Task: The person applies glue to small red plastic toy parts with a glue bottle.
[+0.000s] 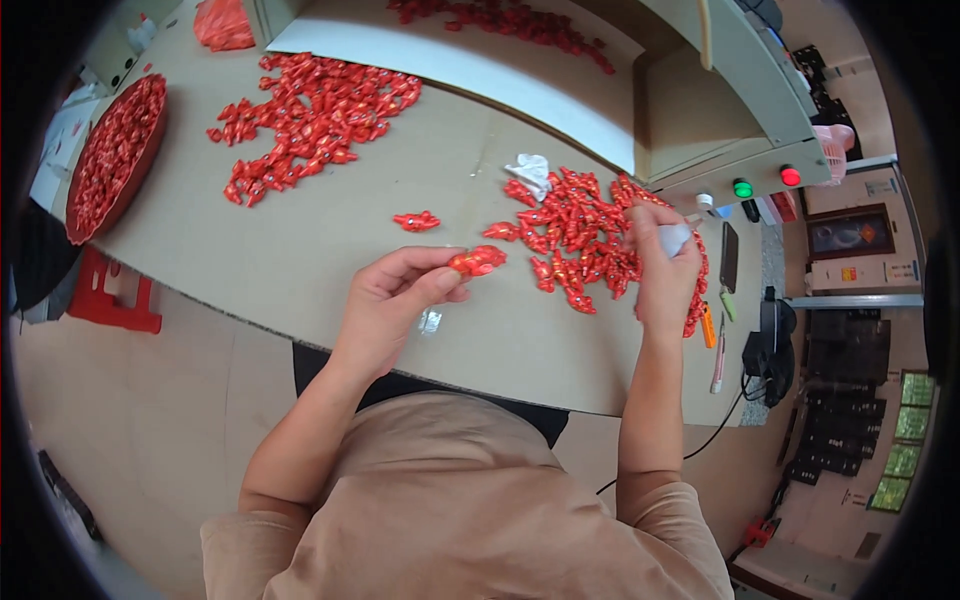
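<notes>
My left hand (395,295) pinches a small shiny red figurine (478,261) with gold marks between thumb and fingers, above the table. My right hand (662,265) is closed around a pale whitish thing (674,238), perhaps a wad of cloth; its kind is unclear. That hand is over the right edge of a pile of similar red figurines (575,215), partly hiding them. One single red figurine (416,221) lies apart, just beyond my left hand. A crumpled white cloth (530,175) rests at the far side of the pile.
Another heap of red figurines (320,110) spreads at the far left, with a full round red basin (112,160) beyond it. A beige cabinet (725,160) with green and red buttons rises at the back. An orange cutter (709,327) and a phone-like dark slab (729,256) lie right.
</notes>
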The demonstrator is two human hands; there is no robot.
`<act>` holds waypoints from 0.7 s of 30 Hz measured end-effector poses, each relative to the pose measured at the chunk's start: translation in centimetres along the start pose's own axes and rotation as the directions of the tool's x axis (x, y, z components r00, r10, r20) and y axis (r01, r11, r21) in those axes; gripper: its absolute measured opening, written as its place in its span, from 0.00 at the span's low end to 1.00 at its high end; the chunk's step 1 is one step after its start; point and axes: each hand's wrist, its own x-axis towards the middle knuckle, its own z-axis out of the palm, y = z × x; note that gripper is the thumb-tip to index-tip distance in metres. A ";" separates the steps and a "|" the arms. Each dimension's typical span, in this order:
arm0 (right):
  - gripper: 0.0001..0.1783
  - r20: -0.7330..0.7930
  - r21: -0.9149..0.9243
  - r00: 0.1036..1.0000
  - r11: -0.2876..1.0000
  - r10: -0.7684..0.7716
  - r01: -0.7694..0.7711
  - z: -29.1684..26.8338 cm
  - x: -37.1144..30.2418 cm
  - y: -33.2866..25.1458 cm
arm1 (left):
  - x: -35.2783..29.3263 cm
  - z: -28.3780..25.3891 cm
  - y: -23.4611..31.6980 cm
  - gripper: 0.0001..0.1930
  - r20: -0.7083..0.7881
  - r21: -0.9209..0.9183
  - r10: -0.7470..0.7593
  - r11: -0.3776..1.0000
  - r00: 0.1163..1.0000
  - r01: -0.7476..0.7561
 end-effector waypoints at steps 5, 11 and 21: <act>0.13 0.530 0.085 0.821 0.950 0.212 -0.300 6.1 -5.0 -2.8 | 0.0 0.1 0.1 0.11 0.018 0.104 0.026 0.994 1.000 -0.028; 0.13 0.636 0.034 0.722 0.925 0.273 -0.379 6.5 -5.0 -2.8 | -0.4 0.2 0.1 0.09 0.004 0.145 0.040 0.989 0.999 -0.040; 0.08 0.635 0.007 0.685 0.884 0.357 -0.467 5.7 -5.7 -2.9 | -0.7 0.2 -0.4 0.06 0.064 0.174 0.050 0.983 0.997 -0.060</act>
